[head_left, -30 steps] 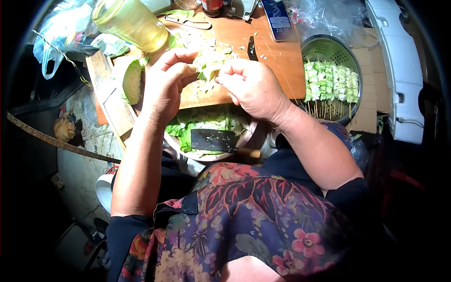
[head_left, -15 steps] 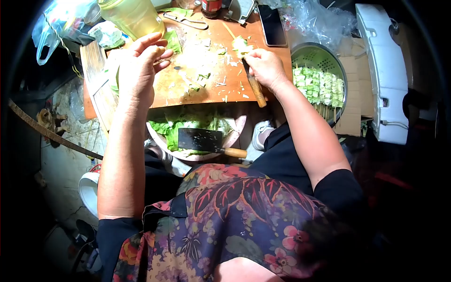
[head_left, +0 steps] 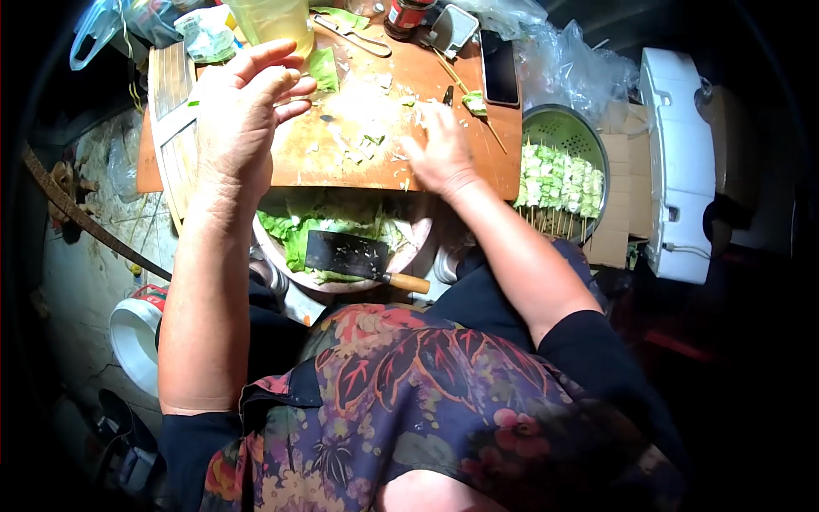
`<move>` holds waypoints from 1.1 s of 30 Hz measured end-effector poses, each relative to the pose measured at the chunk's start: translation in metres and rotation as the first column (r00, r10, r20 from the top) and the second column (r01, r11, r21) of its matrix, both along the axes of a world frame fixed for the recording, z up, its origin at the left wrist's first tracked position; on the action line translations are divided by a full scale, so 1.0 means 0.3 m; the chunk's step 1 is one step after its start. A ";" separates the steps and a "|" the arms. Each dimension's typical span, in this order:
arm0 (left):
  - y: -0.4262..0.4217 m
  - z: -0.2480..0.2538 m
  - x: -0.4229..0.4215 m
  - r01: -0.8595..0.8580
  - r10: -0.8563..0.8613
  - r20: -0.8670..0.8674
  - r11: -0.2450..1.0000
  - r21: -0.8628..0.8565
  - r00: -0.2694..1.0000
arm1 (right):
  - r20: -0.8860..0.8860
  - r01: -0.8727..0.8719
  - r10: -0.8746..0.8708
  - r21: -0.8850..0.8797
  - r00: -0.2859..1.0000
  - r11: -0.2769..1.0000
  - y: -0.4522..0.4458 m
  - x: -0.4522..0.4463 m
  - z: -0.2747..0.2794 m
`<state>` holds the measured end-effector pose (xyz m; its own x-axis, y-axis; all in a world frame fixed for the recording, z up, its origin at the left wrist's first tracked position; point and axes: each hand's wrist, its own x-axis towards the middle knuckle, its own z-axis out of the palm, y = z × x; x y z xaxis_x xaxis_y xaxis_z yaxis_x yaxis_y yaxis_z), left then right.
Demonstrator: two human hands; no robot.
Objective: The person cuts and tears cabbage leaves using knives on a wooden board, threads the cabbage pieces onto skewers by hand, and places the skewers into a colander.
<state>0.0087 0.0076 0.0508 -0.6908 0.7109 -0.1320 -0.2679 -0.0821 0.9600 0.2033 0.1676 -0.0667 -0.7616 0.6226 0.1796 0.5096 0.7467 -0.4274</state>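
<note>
My left hand (head_left: 243,107) is raised over the left side of the wooden board (head_left: 367,162), fingers loosely bent and apart, with nothing visible in them. Nearby lies a green leaf piece (head_left: 323,70). Low over the board's right side, my right hand (head_left: 442,154) has its fingers stretched out and the thumb apart. Just beyond its fingertips shows the dark end of a knife (head_left: 448,96); the handle is hidden. To the right, a bamboo skewer (head_left: 495,135) lies on the board with a leaf piece (head_left: 474,104) on it.
A cleaver (head_left: 345,254) rests across a basin (head_left: 418,247) of leaves below the board. At right, a colander (head_left: 563,119) holds several filled skewers (head_left: 559,179). A phone (head_left: 500,68), a jar (head_left: 404,17), a peeler (head_left: 354,36) and a yellowish container (head_left: 269,19) stand or lie along the far side.
My right hand has let go of the leaf-bearing skewer, which now lies on the board. That hand has moved left, over the knife. My left hand keeps much the same pose; the view has shifted slightly.
</note>
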 end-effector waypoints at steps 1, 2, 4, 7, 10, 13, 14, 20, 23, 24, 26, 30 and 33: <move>-0.003 0.007 0.000 -0.009 0.009 0.017 1.000 0.007 1.000 | -0.012 0.005 -0.006 -0.040 1.000 0.999 -0.027 -0.018 -0.021; -0.007 0.014 0.002 -0.020 0.020 0.021 1.000 0.013 1.000 | -0.023 0.009 -0.011 -0.081 1.000 0.997 -0.043 -0.036 -0.045; -0.018 0.020 -0.001 -0.038 0.038 0.004 0.999 0.037 0.999 | -0.060 0.004 -0.009 -0.087 0.998 0.996 -0.026 -0.075 -0.124; -0.056 0.031 -0.046 -0.241 0.241 0.016 0.968 0.072 0.970 | -0.120 0.148 -0.144 0.022 0.982 0.989 0.011 -0.148 -0.183; -0.115 -0.028 -0.148 -0.442 0.448 -0.028 0.888 0.123 0.893 | -0.097 0.060 -0.061 -0.006 0.993 0.998 0.039 -0.215 -0.187; -0.180 -0.122 -0.245 -0.564 0.566 -0.013 0.823 0.064 0.824 | -0.108 -0.120 0.124 0.045 0.986 0.992 -0.012 -0.263 -0.166; -0.195 -0.150 -0.268 -0.572 0.573 -0.028 0.819 0.046 0.819 | -0.118 -0.249 0.256 0.072 0.959 0.966 -0.038 -0.274 -0.156; -0.146 -0.254 -0.259 -0.577 0.113 -0.678 0.637 -0.511 0.726 | -0.098 -0.630 0.622 -0.137 0.776 0.764 -0.228 -0.218 -0.167; -0.128 -0.286 -0.260 -0.503 -0.092 -0.642 0.541 -0.674 0.761 | -0.137 -0.741 0.729 -0.177 0.670 0.647 -0.259 -0.131 -0.144; -0.123 -0.291 -0.250 -0.504 -0.184 -0.642 0.475 -0.722 0.745 | -0.102 -0.782 0.779 -0.170 0.619 0.599 -0.256 -0.110 -0.126; -0.109 -0.310 -0.253 -0.522 -0.178 -0.635 0.427 -0.738 0.752 | -0.163 -0.770 0.757 -0.232 0.633 0.594 -0.245 -0.073 -0.101; -0.087 -0.346 -0.277 -0.585 -0.194 -0.656 0.321 -0.745 0.729 | 0.208 -0.602 0.717 -0.418 0.665 0.680 -0.241 0.029 -0.060; -0.092 -0.421 -0.299 -0.553 -0.015 -0.612 0.410 -0.725 0.791 | 0.485 -0.453 0.667 -0.493 0.565 0.742 -0.289 0.142 -0.103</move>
